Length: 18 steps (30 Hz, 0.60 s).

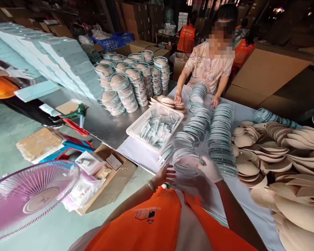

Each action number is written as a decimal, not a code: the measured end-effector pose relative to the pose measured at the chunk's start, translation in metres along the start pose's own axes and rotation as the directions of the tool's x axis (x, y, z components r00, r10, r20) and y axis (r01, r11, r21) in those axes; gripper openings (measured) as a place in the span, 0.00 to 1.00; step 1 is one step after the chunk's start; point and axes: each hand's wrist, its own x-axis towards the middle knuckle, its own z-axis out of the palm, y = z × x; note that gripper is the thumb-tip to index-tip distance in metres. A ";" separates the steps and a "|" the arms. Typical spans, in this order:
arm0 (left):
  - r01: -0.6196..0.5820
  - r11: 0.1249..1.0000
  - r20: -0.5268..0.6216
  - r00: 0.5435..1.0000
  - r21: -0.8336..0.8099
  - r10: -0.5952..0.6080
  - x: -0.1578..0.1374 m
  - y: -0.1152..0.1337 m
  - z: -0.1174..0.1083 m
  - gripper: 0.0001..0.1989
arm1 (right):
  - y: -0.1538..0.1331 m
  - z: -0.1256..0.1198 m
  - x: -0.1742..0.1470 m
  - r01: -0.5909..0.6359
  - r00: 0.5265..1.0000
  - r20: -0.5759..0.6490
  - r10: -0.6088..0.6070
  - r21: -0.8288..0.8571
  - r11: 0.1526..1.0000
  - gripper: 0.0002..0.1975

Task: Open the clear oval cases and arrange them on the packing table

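My right hand (211, 170), in a white glove, grips the right edge of a small stack of clear round plastic containers (186, 160) at the near side of the table. On the other side of that stack is my bare left hand (165, 175), open with its fingers stretched out and nothing in it. A tilted row of similar round containers (165, 155) lies just beyond my left hand. Long leaning rows of clear containers (221, 139) run away from my right hand. A white perforated basket (131, 132) holds small printed sachets (157, 130).
Beige moulded cups (247, 167) are heaped on the right. Across the table a co-worker (210, 66) reaches toward more cups (169, 101). Filled containers (120, 83) stand stacked at the back left. A purple fan (42, 198) and an open carton (120, 184) are at lower left.
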 end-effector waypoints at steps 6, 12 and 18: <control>-0.194 0.756 -0.362 0.785 0.625 0.502 0.005 0.003 -0.041 0.26 | 0.011 0.057 0.071 -0.056 0.986 -0.162 0.028 -0.170 0.984 0.10; -0.113 0.756 -0.261 0.897 0.645 0.357 0.026 -0.010 -0.025 0.44 | 0.014 0.102 0.093 -0.125 0.960 -0.260 0.099 -0.086 0.988 0.11; -0.104 0.931 -0.318 0.921 0.351 0.223 0.036 -0.035 -0.019 0.47 | 0.003 0.123 0.053 0.118 0.924 -0.373 -0.079 0.082 0.990 0.22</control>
